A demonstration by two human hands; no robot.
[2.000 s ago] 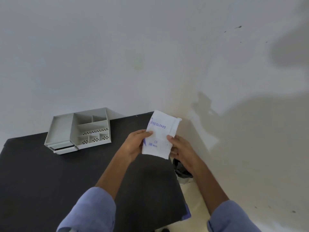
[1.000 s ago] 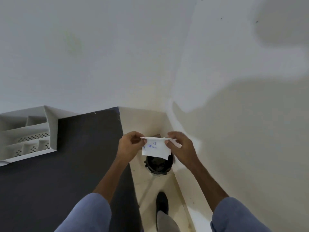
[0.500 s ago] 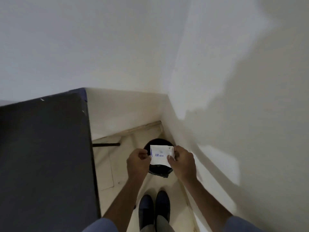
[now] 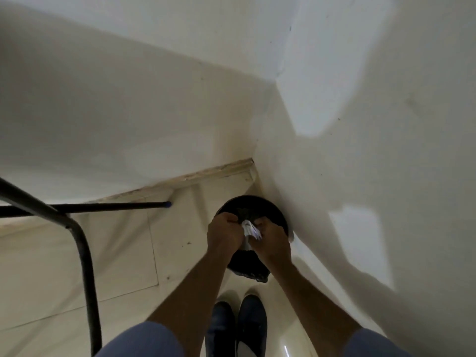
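Observation:
A white glove packet [image 4: 250, 229] with blue print is crumpled small between my two hands. My left hand [image 4: 224, 234] and my right hand [image 4: 272, 239] both grip it with curled fingers, close together. They hover right above a round bin lined with a black bag [image 4: 253, 204], which stands on the floor in the corner of the room. Most of the packet is hidden inside my fingers.
Black metal table legs [image 4: 82, 253] and a crossbar stand at the left. White walls meet in the corner behind the bin. My dark shoes [image 4: 235, 328] stand on the cream floor just in front of the bin.
The view swung from the tabletop down to the floor corner. The flat packet, held by its edges before, is now scrunched between both hands, lower and directly over the bin.

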